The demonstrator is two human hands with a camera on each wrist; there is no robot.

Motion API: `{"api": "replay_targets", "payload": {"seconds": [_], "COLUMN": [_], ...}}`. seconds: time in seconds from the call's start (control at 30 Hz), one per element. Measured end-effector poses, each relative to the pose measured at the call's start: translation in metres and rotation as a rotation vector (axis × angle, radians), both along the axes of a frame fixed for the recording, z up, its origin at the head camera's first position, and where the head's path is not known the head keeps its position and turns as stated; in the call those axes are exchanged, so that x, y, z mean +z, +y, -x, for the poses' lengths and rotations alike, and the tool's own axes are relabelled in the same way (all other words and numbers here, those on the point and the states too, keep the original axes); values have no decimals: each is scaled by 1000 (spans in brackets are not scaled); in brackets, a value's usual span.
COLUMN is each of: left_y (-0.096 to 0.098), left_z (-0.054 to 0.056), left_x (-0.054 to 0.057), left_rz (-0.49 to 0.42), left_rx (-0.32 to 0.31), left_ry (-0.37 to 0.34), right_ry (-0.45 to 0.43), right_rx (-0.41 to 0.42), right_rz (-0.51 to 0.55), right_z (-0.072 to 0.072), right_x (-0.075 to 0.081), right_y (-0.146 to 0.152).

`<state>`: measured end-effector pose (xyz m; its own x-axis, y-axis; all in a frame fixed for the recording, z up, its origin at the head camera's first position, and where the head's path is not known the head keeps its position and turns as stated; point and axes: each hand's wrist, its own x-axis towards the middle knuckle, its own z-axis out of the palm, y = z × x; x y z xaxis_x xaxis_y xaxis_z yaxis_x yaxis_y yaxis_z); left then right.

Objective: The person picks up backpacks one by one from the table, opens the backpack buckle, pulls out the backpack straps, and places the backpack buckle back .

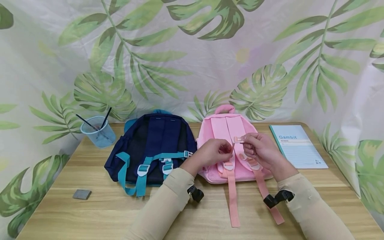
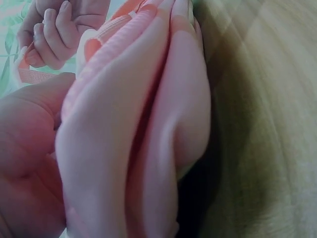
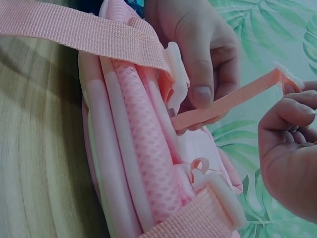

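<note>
A pink backpack [image 1: 207,128] lies with its shoulder straps up, its padded edge filling the middle of the left wrist view. My right hand [image 1: 261,150] pinches a small pale buckle [image 1: 238,140] above the bag. From that buckle a narrow peach strap [image 3: 233,101] runs taut to my left hand [image 3: 198,54], whose thumb and fingers grip it close to the bag. Below my hands, two white strap adjusters [image 1: 228,165] carry loose peach webbing ends [image 1: 233,200] that hang toward the table's front.
A navy backpack [image 1: 138,133] with teal straps lies left of the pink one. Behind it to the left stands a blue mesh cup [image 1: 100,136] with two dark sticks. A grey block [image 1: 82,194] sits at front left, a notebook [image 1: 300,153] at right on the wooden table [image 1: 99,216].
</note>
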<state>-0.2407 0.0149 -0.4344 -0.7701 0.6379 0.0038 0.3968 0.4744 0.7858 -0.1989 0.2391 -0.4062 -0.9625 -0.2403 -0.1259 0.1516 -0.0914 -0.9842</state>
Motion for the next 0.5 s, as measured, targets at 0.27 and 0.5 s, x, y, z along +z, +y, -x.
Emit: {"api": "replay_targets", "payload": {"seconds": [0.27,0.5], "left_y": [-5,-7], "left_z": [-1,-1], "left_x": [13,32], "left_rz": [4,-140], "left_rx": [-17,-10], "left_ry": [14,126], "right_ry": [-23,-6], "right_rx": [-31,-6], "right_rz": [54,49], "right_z": [-4,-3], "right_x": [0,0], "right_y": [-1,-1]}}
